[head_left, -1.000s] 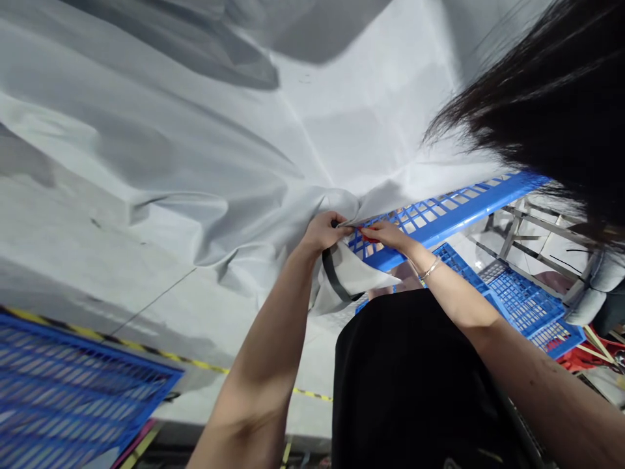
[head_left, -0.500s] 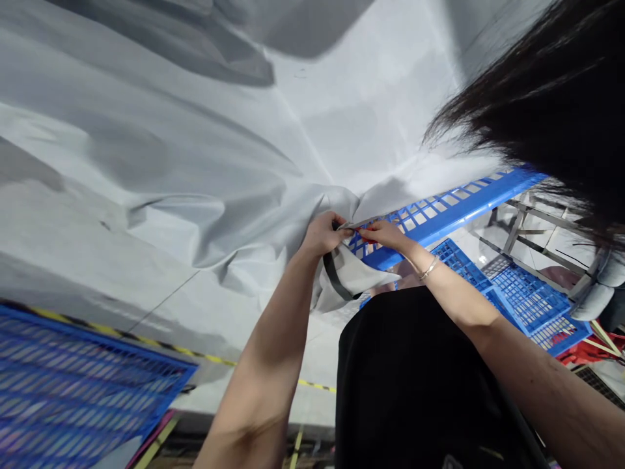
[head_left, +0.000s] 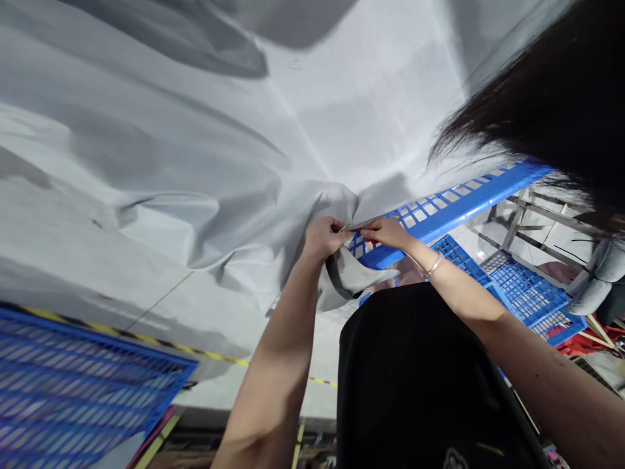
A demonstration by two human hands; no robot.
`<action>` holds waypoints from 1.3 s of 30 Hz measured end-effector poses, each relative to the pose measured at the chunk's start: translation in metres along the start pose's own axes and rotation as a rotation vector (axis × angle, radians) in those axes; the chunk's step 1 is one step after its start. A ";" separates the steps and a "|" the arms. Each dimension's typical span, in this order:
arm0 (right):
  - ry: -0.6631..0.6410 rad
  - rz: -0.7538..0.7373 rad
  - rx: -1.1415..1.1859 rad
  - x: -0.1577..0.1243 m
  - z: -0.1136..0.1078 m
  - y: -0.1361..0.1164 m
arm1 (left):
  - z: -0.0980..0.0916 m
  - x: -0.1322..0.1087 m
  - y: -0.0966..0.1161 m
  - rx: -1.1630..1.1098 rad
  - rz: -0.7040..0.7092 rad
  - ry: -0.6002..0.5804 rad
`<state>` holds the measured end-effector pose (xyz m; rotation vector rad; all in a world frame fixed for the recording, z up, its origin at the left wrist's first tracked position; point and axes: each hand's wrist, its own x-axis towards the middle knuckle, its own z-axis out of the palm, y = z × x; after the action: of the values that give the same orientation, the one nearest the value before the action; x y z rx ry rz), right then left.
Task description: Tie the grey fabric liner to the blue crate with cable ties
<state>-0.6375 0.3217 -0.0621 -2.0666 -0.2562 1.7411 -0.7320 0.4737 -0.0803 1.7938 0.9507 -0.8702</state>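
Note:
A large sheet of light grey fabric (head_left: 234, 150) spreads over the upper view, its lower edge bunched in folds. My left hand (head_left: 323, 238) pinches the fabric's edge, fingers closed. Close beside it, my right hand (head_left: 388, 233) is closed around a small red-handled tool (head_left: 373, 229); the tool is mostly hidden, so its kind cannot be made out. Below my left hand a fabric flap hangs with a dark strip (head_left: 336, 279) across it. Under both hands runs a blue plastic lattice rack (head_left: 446, 213), partly covered by the fabric.
A blue slatted crate (head_left: 88, 384) stands at the lower left, near yellow-black floor tape (head_left: 146, 340). More blue lattice crates (head_left: 527, 293) and a metal frame (head_left: 517, 225) are at the right. Another person's dark hair (head_left: 551, 98) fills the upper right.
The view has shifted slightly. Both hands stay together at the fabric's edge, with little visible movement; the grip of each looks the same.

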 end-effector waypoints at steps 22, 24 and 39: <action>-0.019 0.014 -0.222 -0.005 -0.009 -0.006 | 0.006 -0.009 0.003 0.047 -0.062 0.063; -0.022 0.019 -0.225 -0.004 -0.012 -0.002 | 0.003 -0.007 0.002 0.048 -0.054 0.066; 0.077 0.040 0.200 -0.025 0.007 -0.005 | -0.003 0.002 -0.003 -0.129 0.035 -0.031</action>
<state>-0.6483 0.3171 -0.0389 -2.0000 -0.0157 1.6333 -0.7337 0.4783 -0.0819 1.6779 0.9313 -0.7949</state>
